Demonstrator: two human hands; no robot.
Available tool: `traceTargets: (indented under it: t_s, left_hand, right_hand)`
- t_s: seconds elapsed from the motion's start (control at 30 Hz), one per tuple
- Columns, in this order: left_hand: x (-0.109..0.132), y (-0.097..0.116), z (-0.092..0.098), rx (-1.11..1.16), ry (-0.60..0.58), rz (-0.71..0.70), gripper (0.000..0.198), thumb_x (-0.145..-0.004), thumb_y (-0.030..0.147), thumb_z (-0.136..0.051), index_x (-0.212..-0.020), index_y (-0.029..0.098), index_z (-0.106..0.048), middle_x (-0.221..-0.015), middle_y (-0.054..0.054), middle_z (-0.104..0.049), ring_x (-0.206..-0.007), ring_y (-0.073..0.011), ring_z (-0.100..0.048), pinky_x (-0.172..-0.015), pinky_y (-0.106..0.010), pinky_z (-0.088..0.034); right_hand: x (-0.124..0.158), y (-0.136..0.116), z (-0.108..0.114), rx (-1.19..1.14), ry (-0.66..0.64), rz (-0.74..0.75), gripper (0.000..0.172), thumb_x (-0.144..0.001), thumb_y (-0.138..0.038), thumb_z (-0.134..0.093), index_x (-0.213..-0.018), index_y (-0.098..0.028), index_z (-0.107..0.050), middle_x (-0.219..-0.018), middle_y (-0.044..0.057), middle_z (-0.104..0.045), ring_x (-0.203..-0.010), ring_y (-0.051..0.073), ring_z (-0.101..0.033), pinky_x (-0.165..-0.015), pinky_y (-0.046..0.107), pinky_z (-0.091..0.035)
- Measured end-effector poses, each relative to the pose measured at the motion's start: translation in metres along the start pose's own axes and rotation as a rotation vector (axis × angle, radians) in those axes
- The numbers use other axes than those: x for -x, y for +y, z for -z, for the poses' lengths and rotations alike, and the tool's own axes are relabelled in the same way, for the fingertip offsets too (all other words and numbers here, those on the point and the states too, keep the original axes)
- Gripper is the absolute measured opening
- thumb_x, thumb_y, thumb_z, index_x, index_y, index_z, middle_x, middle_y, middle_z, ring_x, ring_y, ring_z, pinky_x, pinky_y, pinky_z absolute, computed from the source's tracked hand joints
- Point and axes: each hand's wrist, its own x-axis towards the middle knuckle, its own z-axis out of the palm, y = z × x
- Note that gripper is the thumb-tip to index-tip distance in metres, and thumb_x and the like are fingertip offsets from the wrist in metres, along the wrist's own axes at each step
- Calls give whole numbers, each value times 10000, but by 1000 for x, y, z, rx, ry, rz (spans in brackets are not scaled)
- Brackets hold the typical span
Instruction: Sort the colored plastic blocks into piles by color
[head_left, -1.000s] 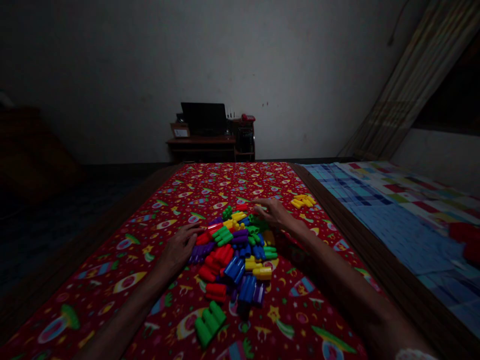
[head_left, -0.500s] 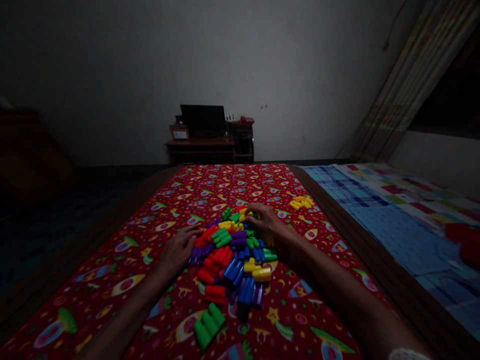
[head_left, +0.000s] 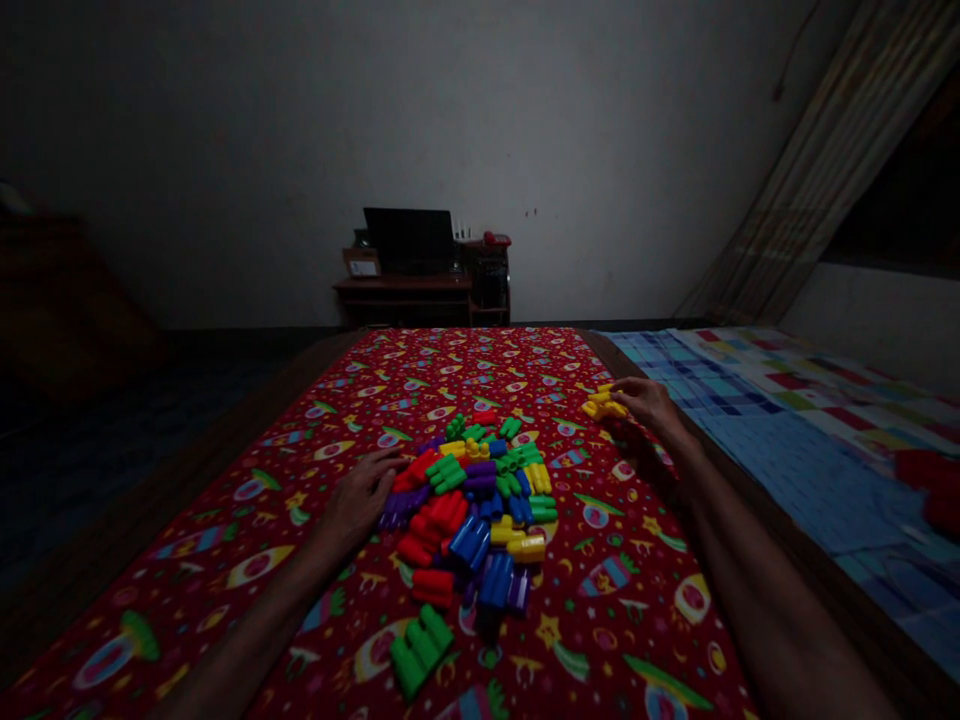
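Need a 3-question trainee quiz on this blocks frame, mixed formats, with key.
1. True or false: the left hand rests against the left side of the mixed block pile.
2. The right hand touches a small separate group of blocks. Which colour are they? A red, B yellow, C purple.
3. What colour is the block piece lying nearest the camera, in front of the pile?
Key: 1 true; 2 B; 3 green.
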Motion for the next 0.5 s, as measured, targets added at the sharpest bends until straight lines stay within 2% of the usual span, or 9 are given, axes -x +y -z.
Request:
traceTargets:
  t_s: [0.13,0.3,0.43,0.5]
  left_hand:
    - [-1,4,3,5,-22,20,468,-861,407,-350,-1013,154,-714,-1206,-138,-637,-1108,-255,-603,-969,-428,-483]
    - [0,6,4,9,-9,13,439,-862,404,-365,-991,176,-718,-1197,-117,-647,-1086,-244,-613,-963,-421,-488]
    - [0,4,2,19,8,3,428,-859,402,-371,-973,180,-719,-1188,-114,-651,-1080,-243,-616,-958,-416,-493]
    - [0,4,1,21,11,0,422,-860,400,-372,-972,184,-717,-1191,-110,-650,-1080,-241,-617,-957,-414,-494]
  right_hand:
    - [2,11,-1,93,-82,-55,251,-678,-179,-557,-835,-166,-752,-792,47,-744,-694,165,-662,-617,229,-483]
    - [5,3,1,307,-68,2,290,-699,-138,-534,-876,-161,-762,-864,79,-746,-798,187,-669,-722,247,-481]
    - [9,-27,7,334,-83,79,299,-742,-140,-533,-952,-141,-746,-930,108,-737,-868,213,-665,-747,268,-471]
    - [14,-53,6,267,-164,139,274,-761,-132,-523,-921,-139,-744,-894,91,-739,-813,195,-666,-706,252,-459]
